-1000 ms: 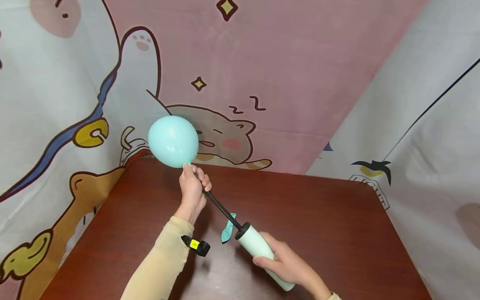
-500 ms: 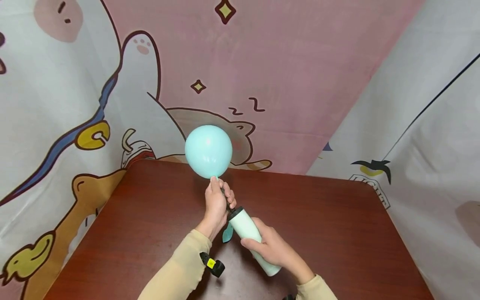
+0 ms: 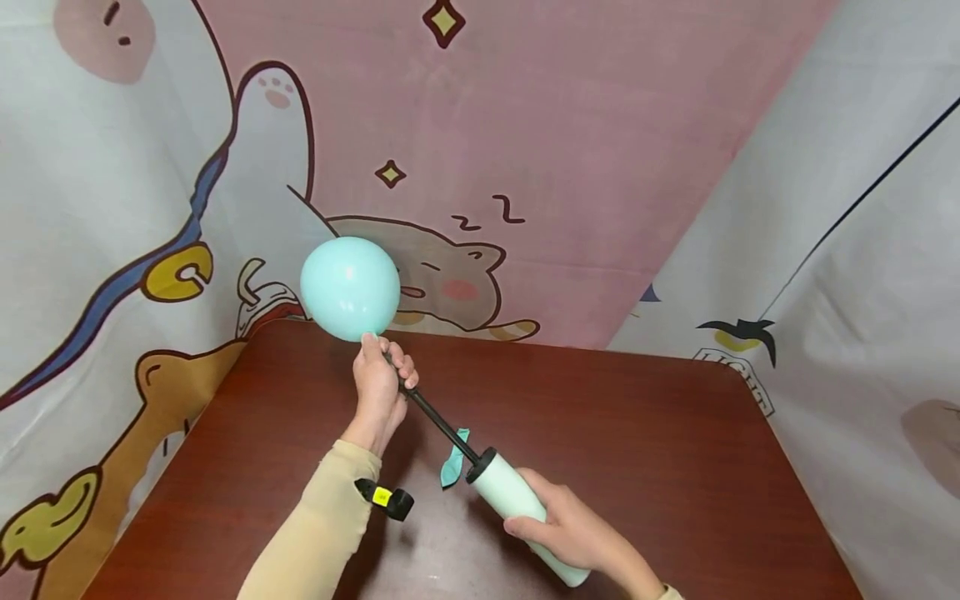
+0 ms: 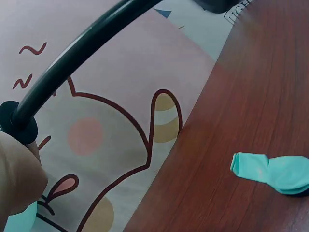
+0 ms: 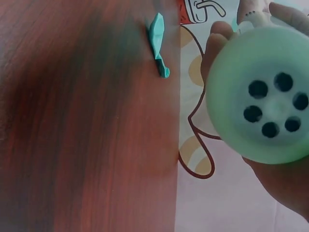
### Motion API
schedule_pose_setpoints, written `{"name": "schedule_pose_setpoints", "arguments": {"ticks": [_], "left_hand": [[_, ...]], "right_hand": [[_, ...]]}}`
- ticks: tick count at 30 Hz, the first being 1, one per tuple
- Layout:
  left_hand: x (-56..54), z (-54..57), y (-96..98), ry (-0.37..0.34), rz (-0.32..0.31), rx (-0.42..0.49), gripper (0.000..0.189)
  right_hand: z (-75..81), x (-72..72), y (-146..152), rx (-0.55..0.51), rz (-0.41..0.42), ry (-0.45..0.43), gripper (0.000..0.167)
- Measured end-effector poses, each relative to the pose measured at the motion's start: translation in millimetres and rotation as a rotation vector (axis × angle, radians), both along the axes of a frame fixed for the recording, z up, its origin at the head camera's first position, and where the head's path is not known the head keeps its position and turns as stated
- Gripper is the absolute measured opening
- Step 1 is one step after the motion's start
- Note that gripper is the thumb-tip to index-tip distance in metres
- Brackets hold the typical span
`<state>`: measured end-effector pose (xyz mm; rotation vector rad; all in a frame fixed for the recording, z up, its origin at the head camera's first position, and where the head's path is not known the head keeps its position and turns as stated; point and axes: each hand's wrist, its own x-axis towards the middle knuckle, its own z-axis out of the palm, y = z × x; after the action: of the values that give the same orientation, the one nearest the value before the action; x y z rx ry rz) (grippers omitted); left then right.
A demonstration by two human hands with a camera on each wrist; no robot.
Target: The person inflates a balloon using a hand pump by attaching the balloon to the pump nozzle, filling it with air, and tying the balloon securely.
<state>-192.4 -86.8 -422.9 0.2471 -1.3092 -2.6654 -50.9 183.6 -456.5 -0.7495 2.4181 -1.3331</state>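
In the head view an inflated turquoise balloon point(image 3: 350, 287) stands over the table's far left edge. My left hand point(image 3: 381, 383) pinches its neck against the tip of a hand balloon pump, and the fingers wrap the pump's front end. Around the pump's mint-green barrel point(image 3: 508, 493) my right hand point(image 3: 570, 523) is curled. Between the two hands the black pump rod point(image 3: 444, 423) is drawn out long. In the right wrist view the barrel's end point(image 5: 275, 104) faces the camera and shows several round holes. The nozzle tip is hidden by the left hand and the balloon neck.
A limp turquoise balloon point(image 3: 453, 463) lies on the brown wooden table point(image 3: 637, 433), below the rod. Cartoon-printed cloth point(image 3: 570, 167) hangs behind and on both sides of the table. A small black camera point(image 3: 386, 498) sits on the left wrist.
Half a second ago the barrel was pushed up close to the left hand; now the rod is extended again, as one second ago. Left hand and balloon have swung back left, the barrel down right.
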Motion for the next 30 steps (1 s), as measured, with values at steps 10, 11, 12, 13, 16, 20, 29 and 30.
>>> {"name": "schedule_pose_setpoints", "arguments": {"ticks": [10,11,12,13,16,20,29,30], "left_hand": [[13.2,-11.1,23.6,-0.006,-0.022,0.014,0.043],[15.7,-12.1,29.3,-0.007,-0.032,0.013,0.043],[18.2,-12.9,34.8,-0.01,-0.046,0.015,0.044],[21.0,-13.8,39.9,-0.013,-0.067,0.013,0.045],[27.0,-16.9,51.4,-0.022,-0.118,0.003,0.045],[29.6,-21.0,56.8,-0.036,-0.138,-0.006,0.045],[10.0,-17.4,30.9,-0.061,-0.07,0.036,0.043],[6.9,-16.0,24.9,-0.057,-0.052,0.035,0.042]], "right_hand": [[-3.3,-11.8,-11.8,0.001,-0.018,0.102,0.045],[-2.5,-14.6,-15.5,-0.002,-0.024,0.115,0.045],[-1.6,-17.5,-19.2,-0.003,-0.032,0.124,0.046],[-0.6,-20.2,-22.8,-0.003,-0.044,0.127,0.047],[2.7,-26.4,-31.1,-0.01,-0.073,0.1,0.048],[2.8,-27.6,-35.1,-0.012,-0.097,0.037,0.051],[-0.3,-12.0,-12.6,-0.01,-0.055,-0.061,0.047],[-1.2,-9.1,-7.5,-0.007,-0.045,-0.064,0.046]]}}
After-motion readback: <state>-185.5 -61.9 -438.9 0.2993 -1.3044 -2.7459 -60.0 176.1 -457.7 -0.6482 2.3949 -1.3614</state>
